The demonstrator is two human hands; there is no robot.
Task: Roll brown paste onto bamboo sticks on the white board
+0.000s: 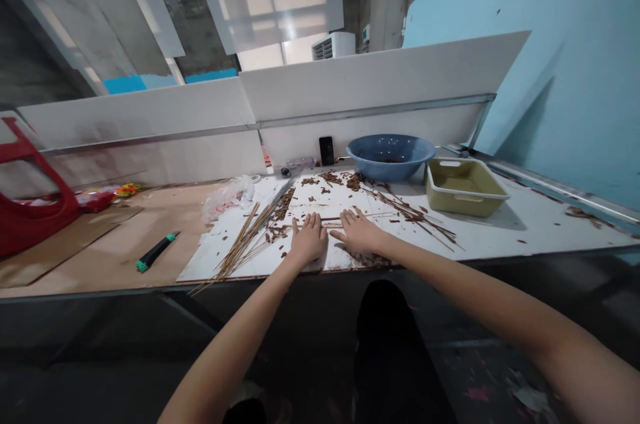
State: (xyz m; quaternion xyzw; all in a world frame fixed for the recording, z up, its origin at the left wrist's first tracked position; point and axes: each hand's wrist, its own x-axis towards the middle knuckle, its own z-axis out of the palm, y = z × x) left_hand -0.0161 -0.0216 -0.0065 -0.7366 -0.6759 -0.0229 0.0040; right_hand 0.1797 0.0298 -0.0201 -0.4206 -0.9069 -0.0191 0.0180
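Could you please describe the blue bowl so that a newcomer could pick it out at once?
On the long table, find the white sheet beneath the left hand and right hand. Beyond the right hand, near the white partition, sits the bowl, just left of the green box. It is wide, round and blue, whereas the box is rectangular.
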